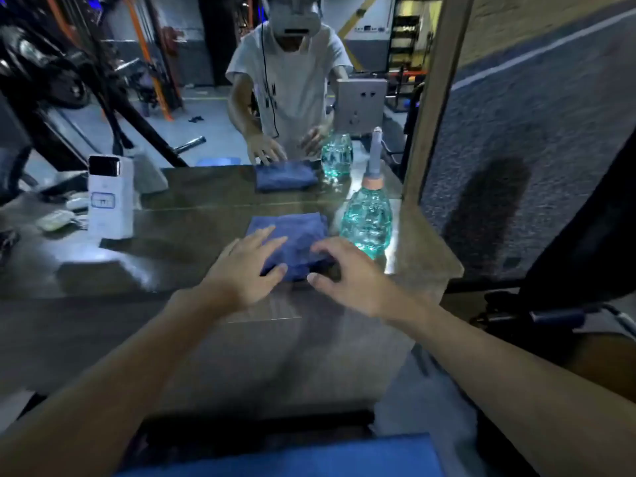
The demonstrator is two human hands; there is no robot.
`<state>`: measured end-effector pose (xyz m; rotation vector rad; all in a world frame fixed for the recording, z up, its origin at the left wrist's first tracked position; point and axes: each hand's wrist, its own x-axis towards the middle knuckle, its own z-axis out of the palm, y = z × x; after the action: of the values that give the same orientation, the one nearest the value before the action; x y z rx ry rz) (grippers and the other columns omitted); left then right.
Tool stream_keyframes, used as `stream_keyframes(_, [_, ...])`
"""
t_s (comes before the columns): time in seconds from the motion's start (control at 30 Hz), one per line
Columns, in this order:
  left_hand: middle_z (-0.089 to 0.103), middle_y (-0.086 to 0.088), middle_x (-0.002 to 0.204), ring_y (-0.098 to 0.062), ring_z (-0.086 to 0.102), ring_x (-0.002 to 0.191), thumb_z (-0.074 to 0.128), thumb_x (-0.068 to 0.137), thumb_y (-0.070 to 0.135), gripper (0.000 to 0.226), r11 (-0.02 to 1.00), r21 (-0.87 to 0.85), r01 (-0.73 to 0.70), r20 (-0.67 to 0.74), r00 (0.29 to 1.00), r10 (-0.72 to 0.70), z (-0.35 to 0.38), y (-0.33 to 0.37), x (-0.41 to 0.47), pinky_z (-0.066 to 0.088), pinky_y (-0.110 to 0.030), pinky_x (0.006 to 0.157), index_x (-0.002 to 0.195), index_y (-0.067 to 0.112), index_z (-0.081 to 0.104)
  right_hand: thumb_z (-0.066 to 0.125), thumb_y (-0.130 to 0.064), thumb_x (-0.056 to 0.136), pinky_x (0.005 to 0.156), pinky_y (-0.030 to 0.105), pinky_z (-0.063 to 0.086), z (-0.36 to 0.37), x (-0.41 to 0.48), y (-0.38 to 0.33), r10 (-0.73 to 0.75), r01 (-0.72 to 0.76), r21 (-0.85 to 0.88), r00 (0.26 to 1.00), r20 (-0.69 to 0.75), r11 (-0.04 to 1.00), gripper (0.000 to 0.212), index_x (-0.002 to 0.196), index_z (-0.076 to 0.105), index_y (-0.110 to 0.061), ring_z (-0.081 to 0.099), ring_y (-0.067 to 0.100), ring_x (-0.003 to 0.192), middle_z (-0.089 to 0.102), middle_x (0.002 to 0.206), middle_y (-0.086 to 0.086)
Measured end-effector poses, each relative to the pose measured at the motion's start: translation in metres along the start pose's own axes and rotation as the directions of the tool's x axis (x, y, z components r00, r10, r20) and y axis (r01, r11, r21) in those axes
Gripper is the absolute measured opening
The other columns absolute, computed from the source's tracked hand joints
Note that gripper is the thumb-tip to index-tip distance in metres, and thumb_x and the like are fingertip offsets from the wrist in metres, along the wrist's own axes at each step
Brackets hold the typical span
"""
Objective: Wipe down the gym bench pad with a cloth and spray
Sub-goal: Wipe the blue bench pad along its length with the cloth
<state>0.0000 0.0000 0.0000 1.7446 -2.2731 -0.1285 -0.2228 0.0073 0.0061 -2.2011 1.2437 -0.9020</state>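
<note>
Folded dark-blue fabric cloth (pixel 296 228) lay on the dark glossy surface (pixel 192 242), just beside a teal textured plastic spray bottle (pixel 366 222). Left hand (pixel 246 266): grip open, fingers flat on cloth. Right hand (pixel 344 273): grip half-open, empty, at the cloth's edge. Risk: lifting the cloth carelessly could topple the bottle.

One folded blue cloth (pixel 289 235). Just right of the cloth: one teal spray bottle (pixel 366 218). Well left of the cloth: one white box (pixel 110 197). At the cloth's near edge: two hands, left hand (pixel 241 270) and right hand (pixel 347 273). Behind the cloth: one mirror (pixel 206 132), one socket plate (pixel 359 105).
</note>
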Motion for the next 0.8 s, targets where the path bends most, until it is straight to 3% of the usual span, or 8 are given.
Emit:
stream_keyframes(0.07, [0.026,-0.002,0.162,-0.018,0.021,0.15,0.015,0.073,0.076,0.096,0.995,0.079,-0.063,0.092,0.994,0.056,0.0,-0.008,-0.006,0.021,-0.039,0.119,0.154,0.026,0.031,0.075,-0.033,0.081,0.11,0.032,0.032,0.012,0.013,0.004,-0.042,0.053,-0.133,0.995,0.091,0.99,0.067,0.136,0.05,-0.003,0.045,0.027,0.132,0.051,0.139,0.015])
stream_keyframes(0.17, [0.033,-0.003,0.159,-0.019,0.03,0.146,0.022,0.078,0.078,0.092,0.978,0.145,-0.149,0.029,0.989,0.146,0.005,-0.019,-0.017,0.029,-0.041,0.115,0.153,0.026,0.032,0.075,-0.045,0.08,0.118,0.037,0.022,0.023,0.022,0.006,-0.007,0.078,-0.348,0.98,0.2,0.934,0.089,0.15,0.032,-0.009,0.028,0.028,0.144,0.033,0.156,0.011])
stream_keyframes(0.27, [0.05,-0.004,0.146,-0.024,0.048,0.131,0.044,0.076,0.068,0.083,0.962,0.168,-0.215,-0.055,0.972,0.227,0.008,-0.028,-0.026,0.042,-0.043,0.099,0.146,0.023,0.045,0.078,-0.041,0.076,0.101,0.044,0.037,0.028,0.022,0.008,-0.112,0.177,-0.512,0.982,0.155,0.841,0.08,0.143,0.045,-0.012,0.045,0.032,0.125,0.05,0.138,0.009])
stream_keyframes(0.37, [0.063,-0.005,0.125,-0.028,0.058,0.106,0.066,0.071,0.032,0.066,0.95,0.17,-0.262,-0.184,0.939,0.292,0.012,-0.03,-0.034,0.049,-0.042,0.081,0.134,0.015,0.057,0.078,-0.015,0.069,0.082,0.045,0.044,0.032,0.019,0.008,-0.232,0.274,-0.541,0.962,0.146,0.795,0.059,0.125,0.06,-0.01,0.054,0.034,0.104,0.059,0.115,0.009])
stream_keyframes(0.5, [0.067,-0.013,0.111,-0.023,0.051,0.096,0.069,0.072,-0.001,0.048,0.938,0.096,-0.333,-0.346,0.872,0.345,0.016,-0.03,-0.041,0.046,-0.04,0.082,0.119,0.001,0.065,0.071,0.002,0.065,0.076,0.042,0.043,0.031,0.012,-0.001,-0.327,0.344,-0.54,0.936,0.131,0.768,0.041,0.105,0.066,-0.009,0.057,0.034,0.093,0.062,0.098,0.009])
stream_keyframes(0.57, [0.069,-0.014,0.104,-0.022,0.051,0.092,0.058,0.08,0.004,0.037,0.937,0.023,-0.35,-0.374,0.866,0.333,0.009,-0.027,-0.047,0.042,-0.037,0.084,0.116,0.0,0.066,0.069,0.001,0.065,0.075,0.042,0.042,0.026,0.009,-0.007,-0.348,0.349,-0.53,0.932,0.106,0.773,0.034,0.098,0.066,-0.009,0.057,0.033,0.09,0.063,0.093,0.009])
stream_keyframes(0.67, [0.07,-0.006,0.097,-0.018,0.05,0.083,0.047,0.079,0.019,0.04,0.946,-0.078,-0.315,-0.395,0.881,0.261,-0.006,-0.005,-0.064,0.037,-0.039,0.076,0.118,0.019,0.057,0.061,0.003,0.071,0.076,0.043,0.046,0.015,-0.006,-0.016,-0.331,0.326,-0.354,0.942,0.047,0.877,0.03,0.1,0.065,-0.007,0.058,0.033,0.089,0.063,0.095,0.011])
stream_keyframes(0.8, [0.065,0.005,0.083,-0.011,0.058,0.068,0.057,0.082,0.02,0.025,0.885,-0.406,-0.227,-0.413,0.91,0.044,-0.028,0.045,-0.098,0.043,-0.032,0.065,0.105,0.029,0.052,0.06,0.001,0.08,0.07,0.032,0.044,-0.009,-0.047,-0.028,-0.26,0.256,-0.047,0.959,-0.111,0.966,0.025,0.102,0.061,-0.008,0.057,0.019,0.078,0.064,0.088,0.005])
